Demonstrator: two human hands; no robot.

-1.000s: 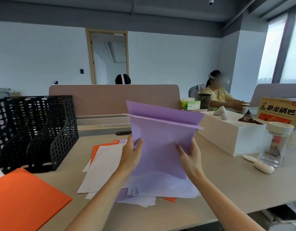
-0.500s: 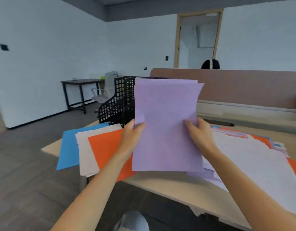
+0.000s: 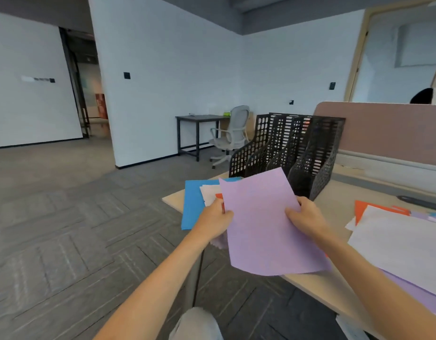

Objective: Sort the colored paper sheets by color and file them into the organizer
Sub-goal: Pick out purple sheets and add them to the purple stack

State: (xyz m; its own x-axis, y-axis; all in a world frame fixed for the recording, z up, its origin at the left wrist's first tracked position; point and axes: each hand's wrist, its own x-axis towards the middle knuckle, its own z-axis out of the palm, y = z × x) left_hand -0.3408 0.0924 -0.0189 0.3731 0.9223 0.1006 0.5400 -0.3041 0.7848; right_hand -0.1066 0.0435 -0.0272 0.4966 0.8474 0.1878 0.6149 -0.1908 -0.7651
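Both hands hold a purple paper sheet (image 3: 261, 224) tilted low over the desk's left end. My left hand (image 3: 217, 220) grips its left edge and my right hand (image 3: 304, 217) grips its right edge. Under it lie a blue sheet (image 3: 192, 204), a white sheet (image 3: 209, 192) and a sliver of orange. The black mesh organizer (image 3: 285, 148) with several upright slots stands just behind. A mixed pile of white (image 3: 403, 246), orange (image 3: 364, 208) and purple sheets lies at the right.
The desk (image 3: 339, 190) ends at its left corner by the blue sheet, with grey floor beyond. A pink divider panel (image 3: 384, 128) runs along the back. A dark pen-like item (image 3: 420, 202) lies near it. An office chair (image 3: 229, 136) and small table stand by the wall.
My view has swung left towards the desk's end. The purple sheet has come down from upright to a low tilt over the blue, white and orange sheets, both hands still gripping it.
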